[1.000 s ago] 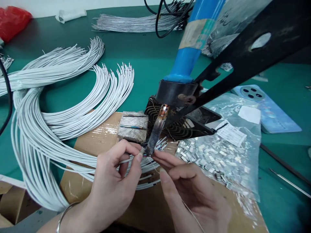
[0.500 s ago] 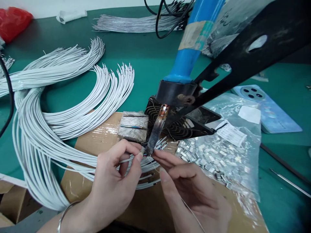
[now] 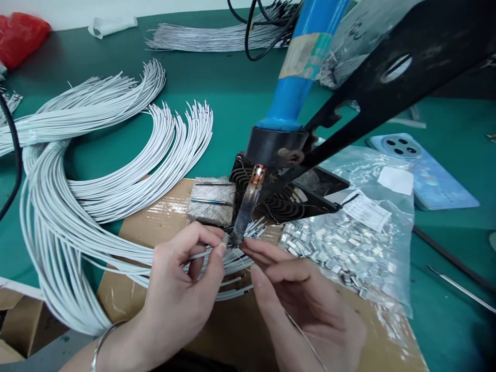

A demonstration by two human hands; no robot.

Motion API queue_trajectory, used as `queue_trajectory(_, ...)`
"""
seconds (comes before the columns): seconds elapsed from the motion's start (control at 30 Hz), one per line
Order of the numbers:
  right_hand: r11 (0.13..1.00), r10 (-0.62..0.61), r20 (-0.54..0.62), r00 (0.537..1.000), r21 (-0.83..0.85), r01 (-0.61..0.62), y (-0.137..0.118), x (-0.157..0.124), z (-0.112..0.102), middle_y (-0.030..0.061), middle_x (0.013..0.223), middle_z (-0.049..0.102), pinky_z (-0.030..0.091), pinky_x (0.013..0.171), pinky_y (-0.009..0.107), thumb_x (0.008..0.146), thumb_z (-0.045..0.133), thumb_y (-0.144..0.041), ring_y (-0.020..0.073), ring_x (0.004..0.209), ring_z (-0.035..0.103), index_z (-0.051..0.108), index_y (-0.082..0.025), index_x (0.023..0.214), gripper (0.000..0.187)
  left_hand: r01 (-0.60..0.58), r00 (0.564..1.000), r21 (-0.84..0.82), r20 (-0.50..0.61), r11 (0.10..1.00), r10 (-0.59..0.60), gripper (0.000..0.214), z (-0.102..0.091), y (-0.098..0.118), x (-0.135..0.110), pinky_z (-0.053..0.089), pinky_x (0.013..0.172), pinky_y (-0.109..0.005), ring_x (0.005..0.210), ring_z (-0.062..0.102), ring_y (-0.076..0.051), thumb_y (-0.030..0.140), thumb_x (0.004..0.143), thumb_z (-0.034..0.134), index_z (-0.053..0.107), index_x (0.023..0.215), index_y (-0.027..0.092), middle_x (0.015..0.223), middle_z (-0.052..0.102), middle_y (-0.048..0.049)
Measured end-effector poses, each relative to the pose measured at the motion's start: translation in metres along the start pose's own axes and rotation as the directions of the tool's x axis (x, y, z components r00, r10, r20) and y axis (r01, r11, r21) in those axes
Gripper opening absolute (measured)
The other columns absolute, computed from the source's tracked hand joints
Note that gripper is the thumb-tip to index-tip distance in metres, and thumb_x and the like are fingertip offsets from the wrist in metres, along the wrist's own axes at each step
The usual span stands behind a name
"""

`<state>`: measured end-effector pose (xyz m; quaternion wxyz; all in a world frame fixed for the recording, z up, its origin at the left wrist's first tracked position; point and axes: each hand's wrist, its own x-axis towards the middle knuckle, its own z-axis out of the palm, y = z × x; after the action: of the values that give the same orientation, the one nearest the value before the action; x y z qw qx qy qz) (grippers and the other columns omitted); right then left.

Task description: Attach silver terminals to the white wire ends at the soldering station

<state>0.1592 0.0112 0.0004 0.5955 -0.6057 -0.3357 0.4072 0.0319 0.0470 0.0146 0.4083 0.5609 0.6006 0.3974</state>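
Left hand (image 3: 182,289) clenched on white wire bundle (image 3: 96,248), gripping near its wire ends (image 3: 251,232); these point upper right, long axis slanting, just under metal blade (image 3: 244,217). Right hand (image 3: 306,305) pinches thin silver wire (image 3: 300,330), fingertips beside the ends.

Bright, flat light, source out of frame. Only soft shadows, no hard edges. Black metal arm (image 3: 391,85) at 1 o'clock nearly silhouetted. Strong glare on plastic bag (image 3: 349,243) at 4 o'clock, mild sheen on white wires (image 3: 73,206) at 9. Wide-lens bowing along green table (image 3: 240,88) edge at 11. Focus acceptable throughout, no obvious motion blur.
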Motion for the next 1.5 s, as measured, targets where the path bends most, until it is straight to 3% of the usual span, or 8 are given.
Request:
queue_trajectory(0.13,1.000,-0.003,0.017,1.000,0.025,0.003,-0.0005,0.0005,-0.0004,0.0028,0.113,0.085,0.062,0.090,0.021,0.094,0.073,-0.015,0.0163,0.103,0.081,0.066,-0.024,0.076,0.021,0.013,1.000,0.012,0.003,1.000,-0.013,0.016,-0.0004,0.0006,0.0002,0.039,0.048,-0.021,0.066,0.067,-0.013,0.015,0.096,0.064,0.066,0.081,0.021,0.098,0.078,-0.0046)
queue_trajectory(0.27,1.000,-0.002,0.027,1.000,-0.016,0.002,0.0016,0.0005,-0.0023,0.0073,0.113,0.085,0.066,0.088,0.027,0.094,0.075,-0.018,0.0224,0.105,0.082,0.066,-0.023,0.076,0.021,0.036,0.999,0.011,0.016,0.999,-0.036,0.016,0.0007,0.0013,0.0011,0.038,0.047,-0.022,0.060,0.063,-0.011,0.014,0.095,0.064,0.066,0.080,0.020,0.098,0.080,-0.0047)
queue_trajectory(0.47,1.000,-0.005,0.031,0.999,-0.028,0.006,0.0041,0.0017,-0.0050,0.0057,0.112,0.085,0.066,0.087,0.025,0.093,0.077,-0.020,0.0213,0.104,0.083,0.068,-0.024,0.076,0.020,0.041,0.999,0.006,0.009,0.999,-0.042,0.014,0.0016,0.0000,0.0009,0.037,0.047,-0.021,0.068,0.067,-0.013,0.013,0.094,0.064,0.067,0.082,0.021,0.099,0.079,-0.0047)
queue_trajectory(0.63,0.999,-0.033,0.060,0.998,0.001,0.033,0.0032,0.0026,-0.0050,0.0047,0.110,0.086,0.066,0.084,0.021,0.092,0.079,-0.018,0.0185,0.098,0.084,0.070,-0.024,0.077,0.018,0.017,1.000,-0.006,0.012,1.000,-0.017,0.016,0.0009,0.0001,0.0007,0.036,0.047,-0.022,0.057,0.059,-0.009,0.014,0.096,0.062,0.066,0.082,0.021,0.096,0.077,-0.0028)
queue_trajectory(0.77,0.999,0.028,-0.001,1.000,0.031,-0.028,-0.0006,-0.0002,-0.0007,0.0025,0.110,0.085,0.063,0.087,0.019,0.091,0.080,-0.020,0.0159,0.100,0.082,0.070,-0.024,0.076,0.019,0.016,1.000,-0.002,0.025,1.000,-0.016,0.016,0.0008,0.0018,0.0000,0.035,0.047,-0.022,0.052,0.052,-0.007,0.014,0.096,0.062,0.065,0.081,0.020,0.095,0.076,-0.0018)
queue_trajectory(1.23,0.999,0.029,0.014,0.999,0.020,-0.029,-0.0005,0.0008,-0.0003,0.0021,0.106,0.085,0.064,0.083,0.018,0.091,0.080,-0.021,0.0157,0.096,0.083,0.069,-0.024,0.075,0.020,0.001,1.000,0.015,0.018,1.000,-0.001,0.016,0.0007,-0.0025,-0.0007,0.033,0.045,-0.020,0.051,0.051,-0.006,0.013,0.095,0.063,0.066,0.080,0.020,0.093,0.075,-0.0005)
queue_trajectory(1.5,0.998,0.011,0.006,1.000,-0.065,-0.010,0.0037,0.0004,-0.0038,-0.0026,0.108,0.086,0.060,0.088,0.016,0.091,0.080,-0.025,0.0131,0.100,0.081,0.070,-0.027,0.076,0.018,-0.038,0.999,0.053,0.027,0.998,0.036,0.016,-0.0026,0.0004,0.0017,0.037,0.045,-0.020,0.065,0.067,-0.013,0.014,0.094,0.064,0.066,0.079,0.021,0.092,0.076,-0.0038)
